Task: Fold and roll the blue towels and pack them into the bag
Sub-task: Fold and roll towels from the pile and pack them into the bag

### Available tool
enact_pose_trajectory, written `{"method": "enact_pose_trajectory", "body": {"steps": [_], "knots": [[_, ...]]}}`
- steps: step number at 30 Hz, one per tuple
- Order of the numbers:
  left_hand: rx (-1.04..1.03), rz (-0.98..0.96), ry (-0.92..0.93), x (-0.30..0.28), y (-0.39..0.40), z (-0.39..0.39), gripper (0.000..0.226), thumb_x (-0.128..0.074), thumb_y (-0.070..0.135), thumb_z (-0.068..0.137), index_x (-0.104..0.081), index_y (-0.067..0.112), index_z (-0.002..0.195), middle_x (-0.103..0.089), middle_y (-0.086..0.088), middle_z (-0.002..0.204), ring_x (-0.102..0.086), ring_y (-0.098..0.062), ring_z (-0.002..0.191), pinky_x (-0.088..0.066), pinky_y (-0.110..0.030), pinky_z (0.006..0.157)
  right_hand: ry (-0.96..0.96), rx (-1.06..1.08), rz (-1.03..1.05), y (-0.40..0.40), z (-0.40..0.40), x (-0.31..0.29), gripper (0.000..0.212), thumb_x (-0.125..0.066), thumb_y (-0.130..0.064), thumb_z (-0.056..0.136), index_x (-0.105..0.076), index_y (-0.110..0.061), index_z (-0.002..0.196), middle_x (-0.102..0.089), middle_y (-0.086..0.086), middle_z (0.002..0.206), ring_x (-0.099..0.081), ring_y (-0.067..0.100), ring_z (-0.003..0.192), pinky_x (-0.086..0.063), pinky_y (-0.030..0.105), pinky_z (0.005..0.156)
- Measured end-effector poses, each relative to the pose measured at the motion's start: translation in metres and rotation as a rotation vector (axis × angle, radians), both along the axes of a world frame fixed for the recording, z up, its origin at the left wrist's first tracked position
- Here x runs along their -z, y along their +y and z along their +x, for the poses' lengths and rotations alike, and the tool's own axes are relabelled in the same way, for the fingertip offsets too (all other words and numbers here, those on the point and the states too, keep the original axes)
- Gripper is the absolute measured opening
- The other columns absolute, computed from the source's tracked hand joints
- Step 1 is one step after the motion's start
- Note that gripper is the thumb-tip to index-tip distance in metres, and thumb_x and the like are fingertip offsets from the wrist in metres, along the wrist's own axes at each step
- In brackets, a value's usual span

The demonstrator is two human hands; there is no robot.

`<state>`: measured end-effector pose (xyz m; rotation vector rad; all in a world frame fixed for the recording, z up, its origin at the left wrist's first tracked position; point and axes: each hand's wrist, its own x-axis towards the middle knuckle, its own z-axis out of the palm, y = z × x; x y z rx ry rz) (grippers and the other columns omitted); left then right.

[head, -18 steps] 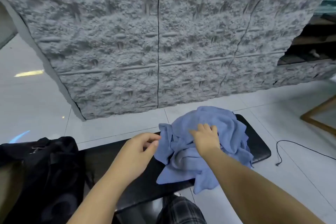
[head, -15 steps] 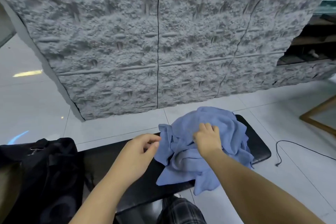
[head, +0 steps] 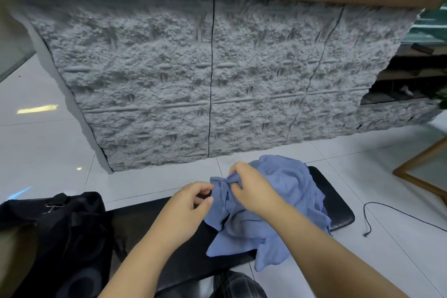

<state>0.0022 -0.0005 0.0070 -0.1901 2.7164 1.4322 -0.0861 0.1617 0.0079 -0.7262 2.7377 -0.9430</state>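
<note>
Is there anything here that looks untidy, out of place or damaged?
The crumpled blue cloth towels lie in a heap on the black padded bench, one corner hanging over its near edge. A loose black cable trails across the white tiled floor. No damage shows.

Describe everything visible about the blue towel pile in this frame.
The blue towels lie in one crumpled, unfolded heap of soft, matte cloth on the right half of a black padded bench. How many towels it holds cannot be told. One corner hangs off the bench's near edge. The right hand pinches a bunched fold at the heap's upper left; the left hand, fingers curled, meets the heap's left edge.
</note>
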Motion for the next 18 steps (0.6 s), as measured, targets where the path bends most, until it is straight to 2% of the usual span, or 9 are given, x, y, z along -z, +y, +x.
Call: {"method": "enact_pose_trajectory", "body": {"steps": [3,6,8,10,12,14,15,16,18], "knots": [[-0.018,0.018,0.027,-0.007,-0.002,0.011,0.043,-0.054,0.026,0.093,-0.04,0.038,0.132,-0.046,0.025,0.125,-0.053,0.006,0.102,-0.042,-0.012,0.081,-0.055,-0.064,-0.141,-0.008,0.016,-0.025,0.015,-0.05,-0.016,0.096,-0.044,-0.017,0.083,-0.042,-0.007,0.071,-0.04,0.006,0.058,-0.034,0.016,0.053],[-0.048,0.04,0.049,-0.013,-0.005,0.024,0.061,-0.057,0.027,0.091,-0.026,0.042,0.141,-0.035,0.026,0.134,-0.045,0.001,0.117,-0.041,-0.025,0.098,-0.113,-0.088,-0.26,-0.017,0.035,-0.048,0.015,-0.05,-0.021,0.096,-0.043,-0.02,0.083,-0.054,0.002,0.081,-0.047,0.009,0.069,-0.04,0.023,0.063],[-0.061,0.027,0.094,-0.022,-0.007,0.033,0.059,-0.056,0.029,0.092,-0.026,0.042,0.141,-0.033,0.029,0.132,-0.041,0.002,0.119,-0.039,-0.026,0.101,-0.197,-0.107,-0.336,-0.024,0.049,-0.062,0.013,-0.049,-0.019,0.096,-0.044,-0.019,0.085,-0.064,0.001,0.088,-0.058,0.001,0.075,-0.048,0.025,0.068],[-0.06,-0.009,0.156,-0.031,-0.01,0.041,0.043,-0.054,0.029,0.093,-0.038,0.042,0.131,-0.038,0.032,0.123,-0.04,0.006,0.117,-0.036,-0.02,0.097,-0.245,-0.137,-0.389,-0.03,0.063,-0.078,0.016,-0.048,-0.015,0.097,-0.042,-0.017,0.083,-0.065,-0.005,0.079,-0.058,-0.004,0.066,-0.044,0.018,0.059],[-0.067,-0.01,0.182,-0.039,-0.014,0.047,0.029,-0.053,0.031,0.093,-0.049,0.038,0.121,-0.043,0.034,0.118,-0.043,0.007,0.115,-0.036,-0.019,0.094,-0.294,-0.147,-0.487,-0.037,0.074,-0.093,0.019,-0.045,-0.007,0.098,-0.039,-0.013,0.081,-0.067,0.003,0.076,-0.063,0.012,0.067,-0.04,0.021,0.06],[-0.096,0.051,0.189,-0.045,-0.018,0.055,0.029,-0.054,0.034,0.092,-0.052,0.035,0.121,-0.052,0.027,0.12,-0.049,0.004,0.114,-0.042,-0.029,0.097,-0.374,-0.159,-0.608,-0.045,0.083,-0.107,0.02,-0.041,-0.001,0.098,-0.036,-0.011,0.082,-0.064,0.028,0.099,-0.06,0.041,0.084,-0.045,0.042,0.066],[-0.114,0.094,0.205,-0.048,-0.019,0.059,0.029,-0.054,0.033,0.092,-0.052,0.037,0.12,-0.056,0.024,0.118,-0.052,0.005,0.111,-0.044,-0.032,0.096,-0.389,-0.175,-0.632,-0.048,0.088,-0.113,0.018,-0.04,-0.003,0.099,-0.036,-0.011,0.083,-0.062,0.032,0.103,-0.06,0.043,0.089,-0.047,0.051,0.074],[-0.132,0.131,0.233,-0.052,-0.019,0.064,0.025,-0.054,0.03,0.092,-0.052,0.037,0.116,-0.06,0.022,0.113,-0.054,0.005,0.107,-0.046,-0.033,0.095,-0.399,-0.201,-0.652,-0.051,0.091,-0.118,0.017,-0.039,-0.005,0.099,-0.037,-0.011,0.084,-0.064,0.026,0.103,-0.063,0.036,0.094,-0.048,0.051,0.082],[-0.175,0.184,0.295,-0.06,-0.02,0.073,0.02,-0.054,0.023,0.093,-0.055,0.037,0.107,-0.065,0.02,0.102,-0.059,0.005,0.097,-0.047,-0.03,0.089,-0.452,-0.26,-0.751,-0.057,0.098,-0.126,0.015,-0.038,-0.007,0.1,-0.038,-0.011,0.085,-0.068,0.007,0.098,-0.067,0.014,0.092,-0.051,0.04,0.083]]}}
